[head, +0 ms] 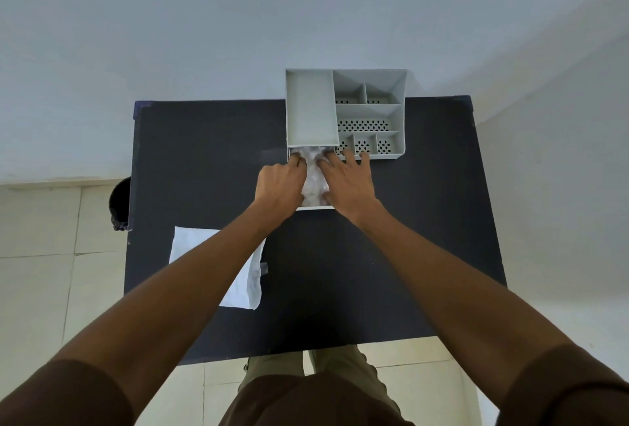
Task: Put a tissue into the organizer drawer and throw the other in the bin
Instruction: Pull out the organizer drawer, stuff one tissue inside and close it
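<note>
Two bare arms reach out over the dark table (374,272). One flat tissue (190,248) lies near the left edge, partly under the left arm. Farther on, the left hand (280,184) and right hand (349,184) press a crumpled tissue (313,180) down between them into the pulled-out drawer (315,208) of the grey organizer (343,109). A black bin (119,202) stands on the floor left of the table.

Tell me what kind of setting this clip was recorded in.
Probably a plain indoor room set up for recording: a small dark table against a bare pale wall, a tiled floor, and only a grey organizer, tissues and a dark bin.
</note>
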